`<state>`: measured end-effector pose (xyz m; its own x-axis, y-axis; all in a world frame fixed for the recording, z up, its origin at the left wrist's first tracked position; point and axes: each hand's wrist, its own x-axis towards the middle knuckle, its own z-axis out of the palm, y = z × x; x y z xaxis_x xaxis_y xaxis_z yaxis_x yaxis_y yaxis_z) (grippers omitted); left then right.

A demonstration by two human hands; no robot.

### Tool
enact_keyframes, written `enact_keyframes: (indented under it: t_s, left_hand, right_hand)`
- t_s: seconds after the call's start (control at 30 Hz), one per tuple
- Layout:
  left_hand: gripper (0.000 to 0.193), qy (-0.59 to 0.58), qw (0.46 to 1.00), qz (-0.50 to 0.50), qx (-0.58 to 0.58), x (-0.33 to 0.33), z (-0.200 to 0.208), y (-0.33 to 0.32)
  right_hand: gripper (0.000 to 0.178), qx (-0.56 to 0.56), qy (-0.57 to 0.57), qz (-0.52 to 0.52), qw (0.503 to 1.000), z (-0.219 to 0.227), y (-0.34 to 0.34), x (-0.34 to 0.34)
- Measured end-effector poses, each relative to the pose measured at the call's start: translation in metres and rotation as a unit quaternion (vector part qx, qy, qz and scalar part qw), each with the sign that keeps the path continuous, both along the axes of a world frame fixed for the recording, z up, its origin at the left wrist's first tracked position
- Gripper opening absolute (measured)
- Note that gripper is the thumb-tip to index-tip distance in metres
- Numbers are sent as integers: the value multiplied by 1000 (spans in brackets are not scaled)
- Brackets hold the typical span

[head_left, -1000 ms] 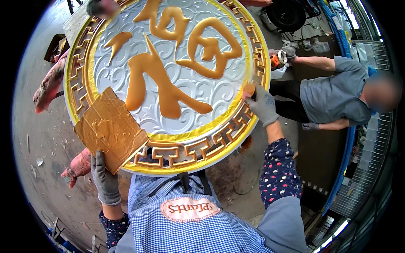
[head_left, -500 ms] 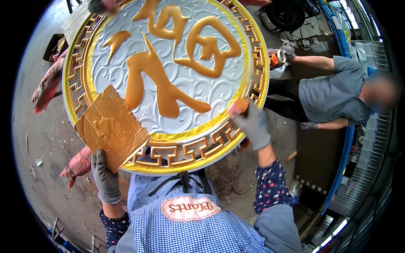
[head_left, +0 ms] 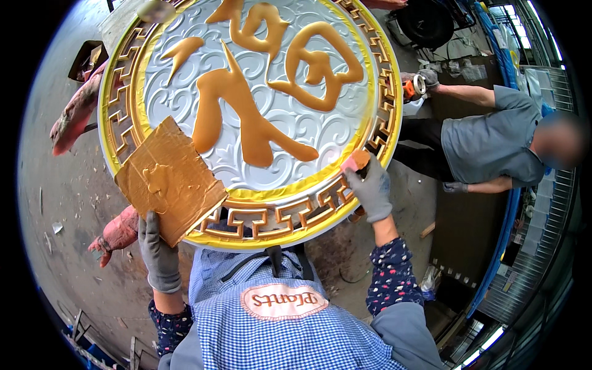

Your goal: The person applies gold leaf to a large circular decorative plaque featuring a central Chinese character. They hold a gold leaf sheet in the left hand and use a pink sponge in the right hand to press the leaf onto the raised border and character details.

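Note:
A large round panel (head_left: pixel 206 176) lies in front of me, with raised gold characters (head_left: pixel 243 123), grey-white scrollwork and a gold key-pattern border (head_left: pixel 290 216) edged in yellow tape. My left hand (head_left: pixel 160 256), in a grey glove, is closed on the near edge of a square piece of cardboard (head_left: pixel 188 200) smeared with gold paint. The cardboard is held over the panel's near-left rim. My right hand (head_left: pixel 373 194), also gloved, grips a small pink sponge (head_left: pixel 356 160) stained gold, over the near-right border; whether it touches is unclear.
A co-worker (head_left: pixel 487 135) in grey stands at the right, a gloved hand by an orange-and-white tool (head_left: pixel 415 88) at the panel's rim. Pink wrapped supports (head_left: pixel 117 234) jut out at left. An open box (head_left: pixel 87 60) sits on the floor. A black wheel (head_left: pixel 425 23) is at far right.
The panel appears shifted slightly right and away in the view. My right hand has moved the sponge a little toward me along the border. The cardboard stays in my left hand.

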<state>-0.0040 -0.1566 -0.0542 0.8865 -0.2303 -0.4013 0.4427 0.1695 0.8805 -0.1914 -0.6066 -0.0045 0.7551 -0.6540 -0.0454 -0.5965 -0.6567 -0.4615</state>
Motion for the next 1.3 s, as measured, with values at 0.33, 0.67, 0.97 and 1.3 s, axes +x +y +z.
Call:
enact_keyframes:
  t_s: [0.33,0.67,0.97,1.3]
  left_hand:
    - [50,47,998,8,-39,9,10,-8]
    - [49,47,998,4,-47,17,8,1]
    - [46,8,999,-17,-27,18,1,11]
    - [48,39,999,8,-34,23,3,13]
  right_hand:
    - [43,28,-22,-24,999,-2,114,8]
    - [42,13,-45,-62,997,11,35,8]
    - [42,-10,-1,-9,1000,-2,67,3]
    - [44,101,-63,-74,990,4,84,6]
